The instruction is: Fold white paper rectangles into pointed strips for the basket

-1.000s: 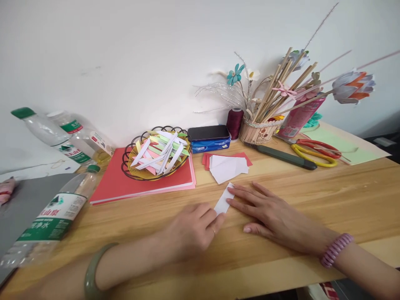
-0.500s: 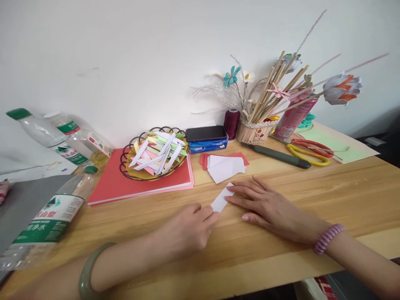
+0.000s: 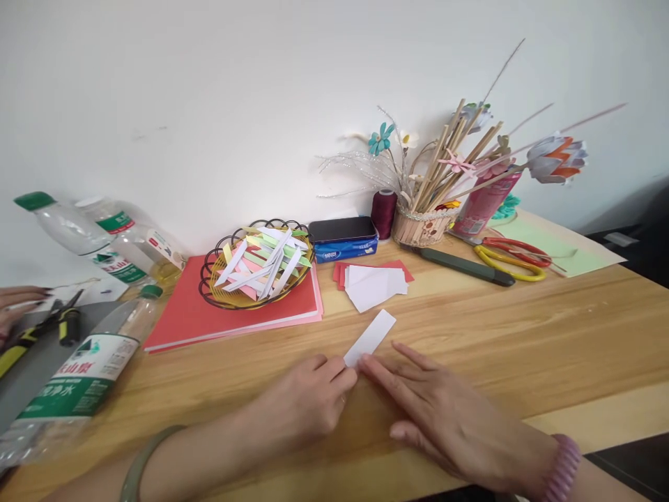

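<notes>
A narrow strip of white paper (image 3: pixel 372 336) lies slanted on the wooden table. Its lower left end is pinched in the curled fingers of my left hand (image 3: pixel 313 394). My right hand (image 3: pixel 444 411) rests with fingers spread, palm down, its index fingertip touching the strip's lower end beside my left fingers. Behind the strip lie white paper pieces (image 3: pixel 373 284) on top of red ones (image 3: pixel 402 268). A wire basket (image 3: pixel 203 282) of folded paper strips stands on red sheets (image 3: pixel 172 314) to the left.
Plastic bottles (image 3: pixel 78 383) lie and lean at the left. Another person's hand (image 3: pixel 15 303) is at the far left, near black and yellow pliers (image 3: pixel 69 324). Along the back are a blue packet (image 3: pixel 345 249), thread spool (image 3: pixel 384 215), stick basket (image 3: pixel 423 225), green-handled tool (image 3: pixel 465 267) and scissors (image 3: pixel 512 261).
My right hand has slid down the strip toward my left fingers, uncovering its upper end. Another person's hand and the pliers have come into view at the far left.
</notes>
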### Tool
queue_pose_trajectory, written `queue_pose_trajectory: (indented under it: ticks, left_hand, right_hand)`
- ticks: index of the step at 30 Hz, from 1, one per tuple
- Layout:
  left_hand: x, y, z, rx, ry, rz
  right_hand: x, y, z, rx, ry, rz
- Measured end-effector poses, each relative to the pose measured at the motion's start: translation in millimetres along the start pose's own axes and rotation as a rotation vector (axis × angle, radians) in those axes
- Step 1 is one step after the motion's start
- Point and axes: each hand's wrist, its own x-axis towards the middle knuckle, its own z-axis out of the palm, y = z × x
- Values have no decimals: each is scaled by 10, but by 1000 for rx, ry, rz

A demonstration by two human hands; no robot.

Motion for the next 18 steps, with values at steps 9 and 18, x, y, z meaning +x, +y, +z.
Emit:
queue_pose_trajectory:
  ticks: [9,18]
  left_hand:
    - [-13,-24,-23,-27,43,16]
    - [-39,-1,19,60,76,78]
  right_hand:
    - [8,240,-16,-75,44,90]
    - [-83,519,-85,-340,85,90]
